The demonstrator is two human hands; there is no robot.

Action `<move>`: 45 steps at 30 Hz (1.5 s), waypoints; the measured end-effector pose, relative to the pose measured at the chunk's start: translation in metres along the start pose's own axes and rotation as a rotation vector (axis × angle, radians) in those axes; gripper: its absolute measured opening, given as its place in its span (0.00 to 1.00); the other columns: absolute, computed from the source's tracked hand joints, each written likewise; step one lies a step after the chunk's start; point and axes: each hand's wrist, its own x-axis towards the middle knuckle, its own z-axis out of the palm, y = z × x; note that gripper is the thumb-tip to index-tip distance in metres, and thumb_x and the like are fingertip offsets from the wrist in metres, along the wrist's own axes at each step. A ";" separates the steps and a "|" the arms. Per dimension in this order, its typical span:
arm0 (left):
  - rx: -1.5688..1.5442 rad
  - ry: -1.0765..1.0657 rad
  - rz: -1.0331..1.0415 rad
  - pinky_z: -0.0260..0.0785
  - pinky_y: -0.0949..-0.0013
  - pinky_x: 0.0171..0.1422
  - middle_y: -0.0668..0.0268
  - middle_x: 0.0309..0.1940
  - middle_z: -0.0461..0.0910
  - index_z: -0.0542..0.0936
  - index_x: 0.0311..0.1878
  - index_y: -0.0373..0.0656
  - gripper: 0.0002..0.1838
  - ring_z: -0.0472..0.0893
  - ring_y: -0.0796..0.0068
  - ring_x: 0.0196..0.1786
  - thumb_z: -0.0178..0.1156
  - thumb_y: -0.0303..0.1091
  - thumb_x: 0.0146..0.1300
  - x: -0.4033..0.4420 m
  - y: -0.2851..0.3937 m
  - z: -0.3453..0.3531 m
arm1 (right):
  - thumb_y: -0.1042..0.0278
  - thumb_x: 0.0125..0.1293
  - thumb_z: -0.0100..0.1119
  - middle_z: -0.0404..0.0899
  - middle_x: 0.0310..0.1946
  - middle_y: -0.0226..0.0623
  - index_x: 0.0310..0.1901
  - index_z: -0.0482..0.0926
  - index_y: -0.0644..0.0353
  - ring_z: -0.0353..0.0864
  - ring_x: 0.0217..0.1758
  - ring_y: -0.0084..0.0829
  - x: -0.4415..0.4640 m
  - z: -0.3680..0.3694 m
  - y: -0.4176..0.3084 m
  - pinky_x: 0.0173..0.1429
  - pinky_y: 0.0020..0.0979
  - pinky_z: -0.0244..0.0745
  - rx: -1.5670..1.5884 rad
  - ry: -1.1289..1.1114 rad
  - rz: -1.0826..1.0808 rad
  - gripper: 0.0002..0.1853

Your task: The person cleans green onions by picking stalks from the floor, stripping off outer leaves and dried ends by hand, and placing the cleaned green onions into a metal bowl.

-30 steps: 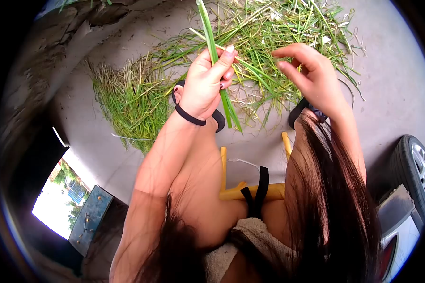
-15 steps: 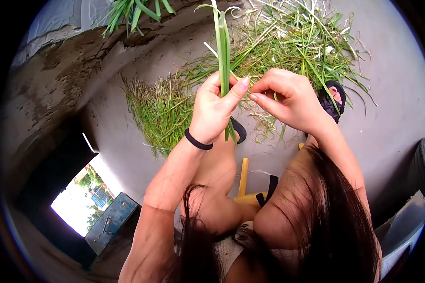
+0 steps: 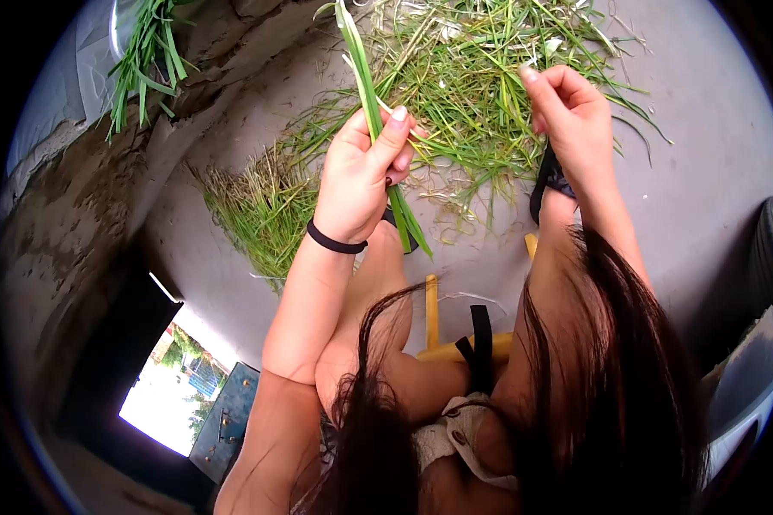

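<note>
My left hand (image 3: 365,163) is closed around a few garlic chives (image 3: 365,73), long flat green leaves. Their pale ends point up and away, and the leaf tips hang below my palm. Off to the right, my right hand (image 3: 571,112) is raised apart from the chives, with thumb and forefinger pinched together. Whatever is in that pinch, if anything, is too small to make out. Beneath both hands, a loose heap of green and pale trimmings (image 3: 472,94) covers the floor.
A neater bundle of grassy chives (image 3: 262,210) lies on the floor to the left. More green leaves (image 3: 146,69) hang over a ledge at upper left. Between my legs is a yellow stool frame (image 3: 432,309) with black straps. A dark ribbed container (image 3: 769,245) stands at right.
My right hand has pulled away from the left, up and to the right. My left hand still grips the chives, which now lean further left. The whole view has shifted slightly.
</note>
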 end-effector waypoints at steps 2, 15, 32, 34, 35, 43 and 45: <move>-0.015 0.001 -0.004 0.52 0.83 0.25 0.67 0.32 0.73 0.72 0.36 0.40 0.11 0.61 0.87 0.24 0.50 0.38 0.67 0.000 -0.001 -0.005 | 0.66 0.61 0.58 0.74 0.22 0.25 0.33 0.74 0.62 0.70 0.23 0.13 0.004 -0.007 0.006 0.27 0.16 0.65 0.074 0.050 -0.010 0.08; -0.233 0.287 0.138 0.55 0.81 0.26 0.65 0.32 0.74 0.69 0.36 0.43 0.11 0.62 0.85 0.24 0.47 0.41 0.69 0.006 0.001 -0.040 | 0.64 0.70 0.43 0.72 0.26 0.24 0.50 0.73 0.64 0.68 0.29 0.15 -0.016 0.006 0.022 0.36 0.18 0.65 0.180 -0.959 0.505 0.15; -0.606 0.390 -0.030 0.61 0.75 0.33 0.77 0.26 0.67 0.70 0.40 0.48 0.11 0.63 0.82 0.28 0.47 0.45 0.68 0.002 -0.036 -0.126 | 0.73 0.51 0.60 0.75 0.37 0.36 0.40 0.75 0.56 0.74 0.41 0.41 0.035 0.022 0.072 0.45 0.37 0.71 -1.202 -0.459 -0.734 0.12; -0.660 0.312 -0.109 0.65 0.69 0.40 0.78 0.24 0.68 0.71 0.40 0.50 0.11 0.65 0.81 0.29 0.46 0.46 0.67 0.000 -0.046 -0.134 | 0.71 0.52 0.58 0.75 0.36 0.37 0.37 0.77 0.57 0.74 0.43 0.39 0.055 0.041 0.070 0.47 0.37 0.70 -1.265 -0.566 -0.393 0.09; -0.667 0.278 -0.126 0.66 0.66 0.43 0.79 0.23 0.68 0.71 0.39 0.51 0.11 0.67 0.80 0.30 0.46 0.46 0.67 -0.001 -0.048 -0.136 | 0.70 0.53 0.56 0.75 0.36 0.37 0.36 0.78 0.57 0.74 0.44 0.37 0.065 0.051 0.071 0.48 0.37 0.70 -1.284 -0.618 -0.221 0.07; -0.736 0.137 -0.125 0.70 0.66 0.53 0.76 0.18 0.64 0.69 0.36 0.47 0.14 0.73 0.79 0.36 0.44 0.48 0.67 -0.009 -0.031 -0.121 | 0.69 0.55 0.51 0.76 0.36 0.33 0.35 0.78 0.54 0.74 0.44 0.33 0.146 0.111 0.104 0.48 0.33 0.67 -1.594 -0.520 -0.769 0.07; -0.750 0.208 -0.137 0.69 0.76 0.39 0.77 0.18 0.60 0.67 0.37 0.47 0.14 0.66 0.83 0.28 0.44 0.48 0.67 -0.015 -0.025 -0.116 | 0.69 0.56 0.51 0.76 0.36 0.32 0.37 0.77 0.54 0.73 0.45 0.32 0.152 0.116 0.109 0.48 0.32 0.67 -1.676 -0.518 -0.794 0.08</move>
